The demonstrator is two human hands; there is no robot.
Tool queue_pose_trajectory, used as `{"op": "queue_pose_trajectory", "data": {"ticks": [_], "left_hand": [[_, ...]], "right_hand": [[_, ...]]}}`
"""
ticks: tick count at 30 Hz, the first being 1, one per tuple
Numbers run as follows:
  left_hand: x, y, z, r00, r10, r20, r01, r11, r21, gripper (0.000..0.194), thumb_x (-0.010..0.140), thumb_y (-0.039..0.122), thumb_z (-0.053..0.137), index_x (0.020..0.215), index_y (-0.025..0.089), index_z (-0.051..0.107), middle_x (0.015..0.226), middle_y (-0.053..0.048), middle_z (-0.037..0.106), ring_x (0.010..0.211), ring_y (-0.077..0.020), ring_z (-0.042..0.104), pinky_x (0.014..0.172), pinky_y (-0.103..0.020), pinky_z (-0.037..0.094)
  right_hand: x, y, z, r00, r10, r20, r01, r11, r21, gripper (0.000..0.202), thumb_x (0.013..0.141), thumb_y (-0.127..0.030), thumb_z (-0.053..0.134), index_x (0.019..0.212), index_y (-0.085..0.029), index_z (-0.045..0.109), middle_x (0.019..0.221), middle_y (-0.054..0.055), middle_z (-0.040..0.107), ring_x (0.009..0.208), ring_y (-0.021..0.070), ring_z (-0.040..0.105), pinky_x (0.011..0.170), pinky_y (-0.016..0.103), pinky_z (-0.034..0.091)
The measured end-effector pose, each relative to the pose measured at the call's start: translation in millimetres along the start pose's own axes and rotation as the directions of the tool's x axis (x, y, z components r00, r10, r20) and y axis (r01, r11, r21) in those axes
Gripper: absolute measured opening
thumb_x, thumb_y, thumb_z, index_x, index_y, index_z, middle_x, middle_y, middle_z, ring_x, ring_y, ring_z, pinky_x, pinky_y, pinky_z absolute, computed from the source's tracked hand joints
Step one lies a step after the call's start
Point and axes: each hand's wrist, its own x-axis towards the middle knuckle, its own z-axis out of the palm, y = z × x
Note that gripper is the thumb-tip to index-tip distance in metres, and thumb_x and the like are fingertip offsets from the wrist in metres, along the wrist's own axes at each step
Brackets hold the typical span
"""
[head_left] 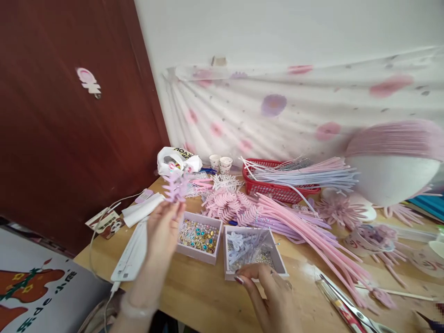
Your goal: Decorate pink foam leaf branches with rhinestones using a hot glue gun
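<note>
My left hand [163,231] is raised over the left side of the table, its fingers pinching a lilac pipe-cleaner piece [176,186] with several short branches. A white box [199,253] with gold, teal and pearl-like beads stands just right of that wrist. My right hand [268,293] is at the front edge of a second white box [226,256], which holds pale blue-lilac pipe-cleaner loops [239,245] and small beads. Thumb and index finger are closed together at their tips; whatever they hold, if anything, is too small to make out.
Pink pipe cleaners [298,231] lie across the table beside pink leaf-shaped pieces [225,203]. Behind them stands a red basket [253,187] of stems. Scissors [350,303] rest at front right, near a paper cup [360,243]. A white power strip [130,256] lies at left.
</note>
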Motion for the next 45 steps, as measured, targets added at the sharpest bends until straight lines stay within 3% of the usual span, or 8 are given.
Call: {"op": "queue_pose_trajectory", "data": {"ticks": [4,7,12,16,20,29,36,45], "left_hand": [[63.2,60.0,-10.5,0.992,0.117,-0.036,-0.114,0.991,0.073,0.032,0.074,-0.013,0.061,0.059,0.014,0.068,0.062,0.000,0.076,0.062,-0.0102,0.075,0.066,-0.015,0.062],[61.9,63.1,-11.3,0.992,0.124,-0.018,-0.122,0.987,0.100,0.030,0.073,-0.011,0.063,0.059,0.015,0.068,0.061,0.002,0.076,0.061,-0.0087,0.075,0.065,-0.012,0.062],[-9.0,-3.5,26.9,0.948,-0.198,0.249,0.162,0.975,0.155,0.021,0.055,0.000,0.084,0.061,0.016,0.072,0.064,0.002,0.078,0.061,-0.0105,0.074,0.060,-0.014,0.062],[-64.1,-65.3,77.4,0.723,-0.507,0.470,0.412,0.862,0.296,0.022,0.052,0.001,0.088,0.065,0.013,0.075,0.065,-0.001,0.078,0.060,-0.0132,0.074,0.059,-0.019,0.063],[-87.1,-109.0,115.4,0.530,-0.649,0.546,0.495,0.759,0.422,0.019,0.067,-0.005,0.078,0.068,0.013,0.075,0.066,0.001,0.077,0.059,-0.0091,0.071,0.062,-0.017,0.061],[-118.2,-165.7,154.2,0.267,-0.835,0.481,0.435,0.550,0.713,0.025,0.078,-0.013,0.063,0.074,0.008,0.075,0.072,-0.006,0.076,0.064,-0.0112,0.072,0.079,-0.026,0.061],[-152.8,-211.2,173.9,0.169,-0.899,0.403,0.396,0.437,0.808,0.034,0.075,-0.018,0.056,0.079,0.011,0.074,0.083,-0.006,0.077,0.072,-0.0119,0.073,0.094,-0.030,0.059],[-105.3,-209.8,192.5,0.168,-0.934,0.315,0.321,0.354,0.878,0.024,0.074,-0.015,0.063,0.079,0.007,0.072,0.079,-0.012,0.077,0.069,-0.0162,0.077,0.073,-0.022,0.063]], "right_hand": [[-1.6,-2.4,10.5,1.000,0.010,0.003,-0.010,1.000,-0.028,0.033,0.104,-0.043,0.044,0.080,-0.024,0.054,0.069,0.000,0.067,0.060,0.0156,0.065,0.055,0.023,0.048],[-6.1,1.3,13.3,0.999,0.051,0.006,-0.050,0.998,-0.027,0.038,0.106,-0.042,0.039,0.074,-0.024,0.050,0.061,-0.003,0.062,0.052,0.0129,0.059,0.052,0.021,0.042],[-7.3,-4.8,1.9,0.998,0.070,-0.009,-0.070,0.996,-0.054,0.044,0.107,-0.033,0.035,0.067,-0.022,0.050,0.057,-0.002,0.058,0.053,0.0121,0.057,0.056,0.021,0.038],[-13.0,-8.7,-13.6,0.989,0.119,-0.084,-0.131,0.978,-0.162,0.043,0.106,-0.032,0.035,0.067,-0.021,0.051,0.059,-0.001,0.058,0.055,0.0126,0.055,0.056,0.023,0.036],[-34.4,4.1,-34.6,0.964,0.213,-0.157,-0.243,0.947,-0.208,0.044,0.107,-0.033,0.035,0.068,-0.021,0.051,0.059,-0.001,0.057,0.055,0.0121,0.055,0.057,0.023,0.036],[-68.7,33.1,-71.0,0.953,0.273,-0.130,-0.298,0.919,-0.258,0.042,0.106,-0.034,0.036,0.068,-0.021,0.046,0.062,0.000,0.057,0.057,0.0131,0.056,0.057,0.024,0.036],[-83.3,61.2,-93.8,0.979,0.175,-0.109,-0.196,0.952,-0.235,0.030,0.102,-0.024,0.044,0.073,-0.021,0.050,0.072,0.002,0.063,0.066,0.0154,0.059,0.063,0.025,0.041],[-70.3,71.1,-121.3,0.962,0.180,-0.205,-0.229,0.942,-0.246,0.020,0.092,-0.011,0.053,0.108,-0.022,0.058,0.127,0.014,0.062,0.113,0.0257,0.064,0.089,0.038,0.056]]}}
